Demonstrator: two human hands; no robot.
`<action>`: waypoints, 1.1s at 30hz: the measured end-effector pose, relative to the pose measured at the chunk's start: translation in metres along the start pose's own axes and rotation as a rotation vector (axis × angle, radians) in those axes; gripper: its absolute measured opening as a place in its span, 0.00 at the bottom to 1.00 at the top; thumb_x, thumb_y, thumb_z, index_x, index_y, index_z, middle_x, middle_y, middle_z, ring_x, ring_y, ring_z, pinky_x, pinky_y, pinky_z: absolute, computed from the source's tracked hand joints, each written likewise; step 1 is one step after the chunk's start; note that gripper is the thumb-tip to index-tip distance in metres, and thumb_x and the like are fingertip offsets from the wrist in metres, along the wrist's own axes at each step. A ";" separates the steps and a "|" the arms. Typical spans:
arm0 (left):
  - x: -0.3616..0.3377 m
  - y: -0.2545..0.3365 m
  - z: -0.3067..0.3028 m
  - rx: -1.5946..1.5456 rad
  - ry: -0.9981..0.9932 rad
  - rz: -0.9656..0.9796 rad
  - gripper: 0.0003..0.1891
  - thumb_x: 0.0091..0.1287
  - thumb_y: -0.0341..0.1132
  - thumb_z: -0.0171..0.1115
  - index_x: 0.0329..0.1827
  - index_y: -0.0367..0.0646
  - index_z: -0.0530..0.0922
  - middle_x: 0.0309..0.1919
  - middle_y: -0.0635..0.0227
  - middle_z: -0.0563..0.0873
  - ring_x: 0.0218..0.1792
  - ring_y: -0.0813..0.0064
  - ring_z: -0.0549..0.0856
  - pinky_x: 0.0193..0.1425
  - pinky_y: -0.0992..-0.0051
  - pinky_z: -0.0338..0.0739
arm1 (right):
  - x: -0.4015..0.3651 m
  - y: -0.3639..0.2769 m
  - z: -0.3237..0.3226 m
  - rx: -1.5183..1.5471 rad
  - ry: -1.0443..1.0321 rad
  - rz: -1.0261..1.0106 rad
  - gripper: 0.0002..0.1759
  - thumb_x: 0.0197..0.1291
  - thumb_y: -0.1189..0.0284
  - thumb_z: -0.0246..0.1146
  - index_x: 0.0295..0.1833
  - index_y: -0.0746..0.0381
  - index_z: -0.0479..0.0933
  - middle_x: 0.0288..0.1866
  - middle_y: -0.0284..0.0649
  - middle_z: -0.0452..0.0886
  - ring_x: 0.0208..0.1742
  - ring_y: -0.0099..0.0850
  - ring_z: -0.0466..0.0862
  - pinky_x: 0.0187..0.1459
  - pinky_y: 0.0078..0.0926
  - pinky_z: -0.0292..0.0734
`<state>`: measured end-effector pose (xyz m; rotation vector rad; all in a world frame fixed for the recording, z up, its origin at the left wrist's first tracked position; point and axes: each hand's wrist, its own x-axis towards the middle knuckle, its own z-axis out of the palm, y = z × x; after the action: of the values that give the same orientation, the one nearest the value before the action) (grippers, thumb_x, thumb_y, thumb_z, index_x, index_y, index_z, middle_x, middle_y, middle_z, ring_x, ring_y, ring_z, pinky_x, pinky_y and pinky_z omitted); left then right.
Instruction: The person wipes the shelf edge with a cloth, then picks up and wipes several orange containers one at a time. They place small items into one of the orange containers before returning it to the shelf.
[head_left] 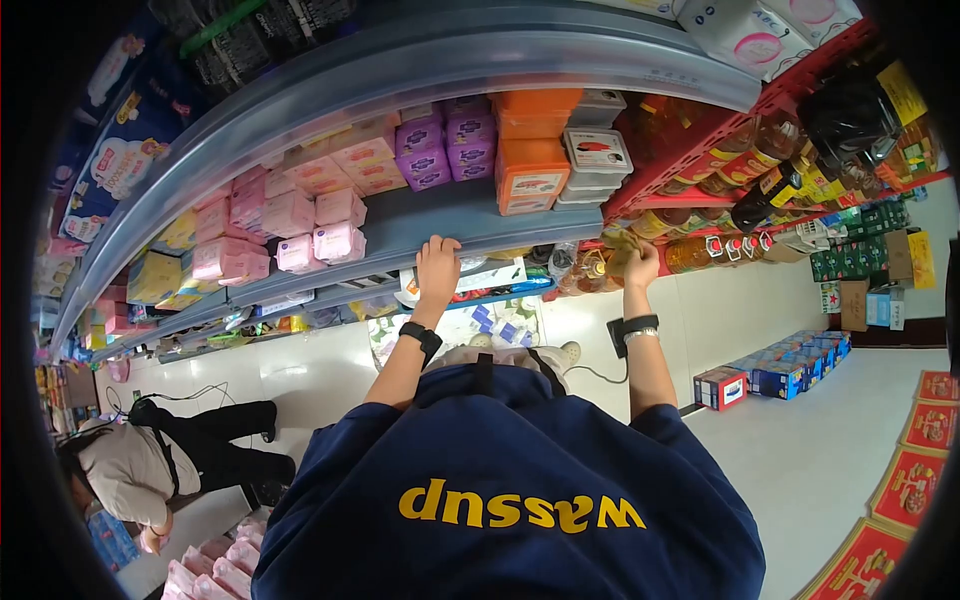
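Left hand point(437, 268) flat, fingers extended over grey shelf point(420, 225) edge. Right hand point(641, 266) closed around yellowish item point(621, 243); identity unclear.

Grey shelf point(440, 225), pink packs point(335, 225), orange boxes point(532, 175)

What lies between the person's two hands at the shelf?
The head view shows the grey shelf edge running from the left hand to the right hand. Just below it, between the hands, stand small bottles on a lower shelf.

Head-worn fisheye looks steeply down past torso point(505, 470) toward shelf point(425, 222).
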<state>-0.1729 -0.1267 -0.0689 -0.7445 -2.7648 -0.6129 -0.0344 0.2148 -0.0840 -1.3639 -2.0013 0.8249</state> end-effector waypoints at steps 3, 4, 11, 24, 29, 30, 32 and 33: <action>-0.001 0.000 -0.006 -0.068 -0.052 -0.014 0.12 0.52 0.29 0.61 0.40 0.48 0.77 0.37 0.65 0.74 0.42 0.63 0.76 0.47 0.64 0.68 | -0.008 0.048 0.002 0.377 -0.043 -0.020 0.15 0.53 0.81 0.57 0.48 0.64 0.75 0.42 0.42 0.81 0.42 0.33 0.81 0.45 0.26 0.75; -0.001 -0.001 -0.006 -0.068 -0.048 -0.003 0.12 0.53 0.29 0.61 0.42 0.48 0.77 0.37 0.65 0.75 0.42 0.63 0.76 0.48 0.64 0.68 | -0.018 0.048 -0.005 0.377 -0.039 -0.023 0.15 0.53 0.81 0.57 0.48 0.64 0.75 0.42 0.42 0.81 0.42 0.33 0.81 0.45 0.26 0.75; -0.014 0.038 -0.019 -0.491 -0.192 0.038 0.19 0.51 0.28 0.63 0.48 0.44 0.75 0.43 0.61 0.76 0.48 0.59 0.75 0.52 0.63 0.70 | -0.108 -0.010 -0.030 0.887 -0.413 0.288 0.16 0.61 0.76 0.56 0.54 0.68 0.72 0.47 0.39 0.78 0.47 0.24 0.77 0.50 0.21 0.72; -0.010 0.053 0.038 0.025 0.010 0.237 0.28 0.50 0.26 0.58 0.59 0.41 0.69 0.45 0.62 0.74 0.52 0.63 0.73 0.61 0.62 0.64 | -0.119 -0.057 -0.033 1.219 -0.567 0.553 0.15 0.66 0.76 0.49 0.58 0.65 0.67 0.54 0.42 0.73 0.54 0.31 0.75 0.56 0.28 0.70; -0.013 0.059 0.034 -0.047 -0.125 0.099 0.30 0.52 0.24 0.56 0.63 0.43 0.66 0.38 0.63 0.75 0.46 0.65 0.76 0.60 0.62 0.64 | -0.107 -0.066 -0.010 1.173 -0.565 0.443 0.14 0.66 0.77 0.50 0.56 0.66 0.68 0.53 0.41 0.74 0.53 0.29 0.75 0.55 0.26 0.70; -0.012 0.058 0.033 -0.052 -0.120 0.105 0.30 0.52 0.24 0.56 0.62 0.43 0.66 0.37 0.63 0.75 0.45 0.64 0.76 0.59 0.62 0.65 | -0.105 -0.067 -0.007 1.151 -0.550 0.435 0.14 0.66 0.77 0.51 0.56 0.66 0.69 0.53 0.40 0.74 0.53 0.29 0.75 0.54 0.25 0.70; -0.010 0.056 0.033 -0.054 -0.116 0.104 0.30 0.52 0.24 0.56 0.62 0.43 0.66 0.37 0.62 0.76 0.43 0.63 0.77 0.59 0.61 0.65 | -0.103 -0.065 -0.003 1.154 -0.555 0.434 0.13 0.66 0.76 0.51 0.55 0.65 0.69 0.52 0.40 0.74 0.52 0.28 0.75 0.54 0.24 0.70; -0.007 0.055 0.032 -0.088 -0.139 0.082 0.28 0.52 0.24 0.56 0.60 0.43 0.67 0.36 0.62 0.77 0.42 0.62 0.78 0.57 0.62 0.66 | -0.103 -0.065 -0.001 1.158 -0.554 0.435 0.13 0.66 0.76 0.51 0.55 0.65 0.70 0.52 0.39 0.75 0.52 0.28 0.75 0.54 0.23 0.70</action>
<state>-0.1413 -0.0716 -0.0812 -0.9491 -2.8306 -0.6951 -0.0392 0.0991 -0.0460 -0.8617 -1.0638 2.2693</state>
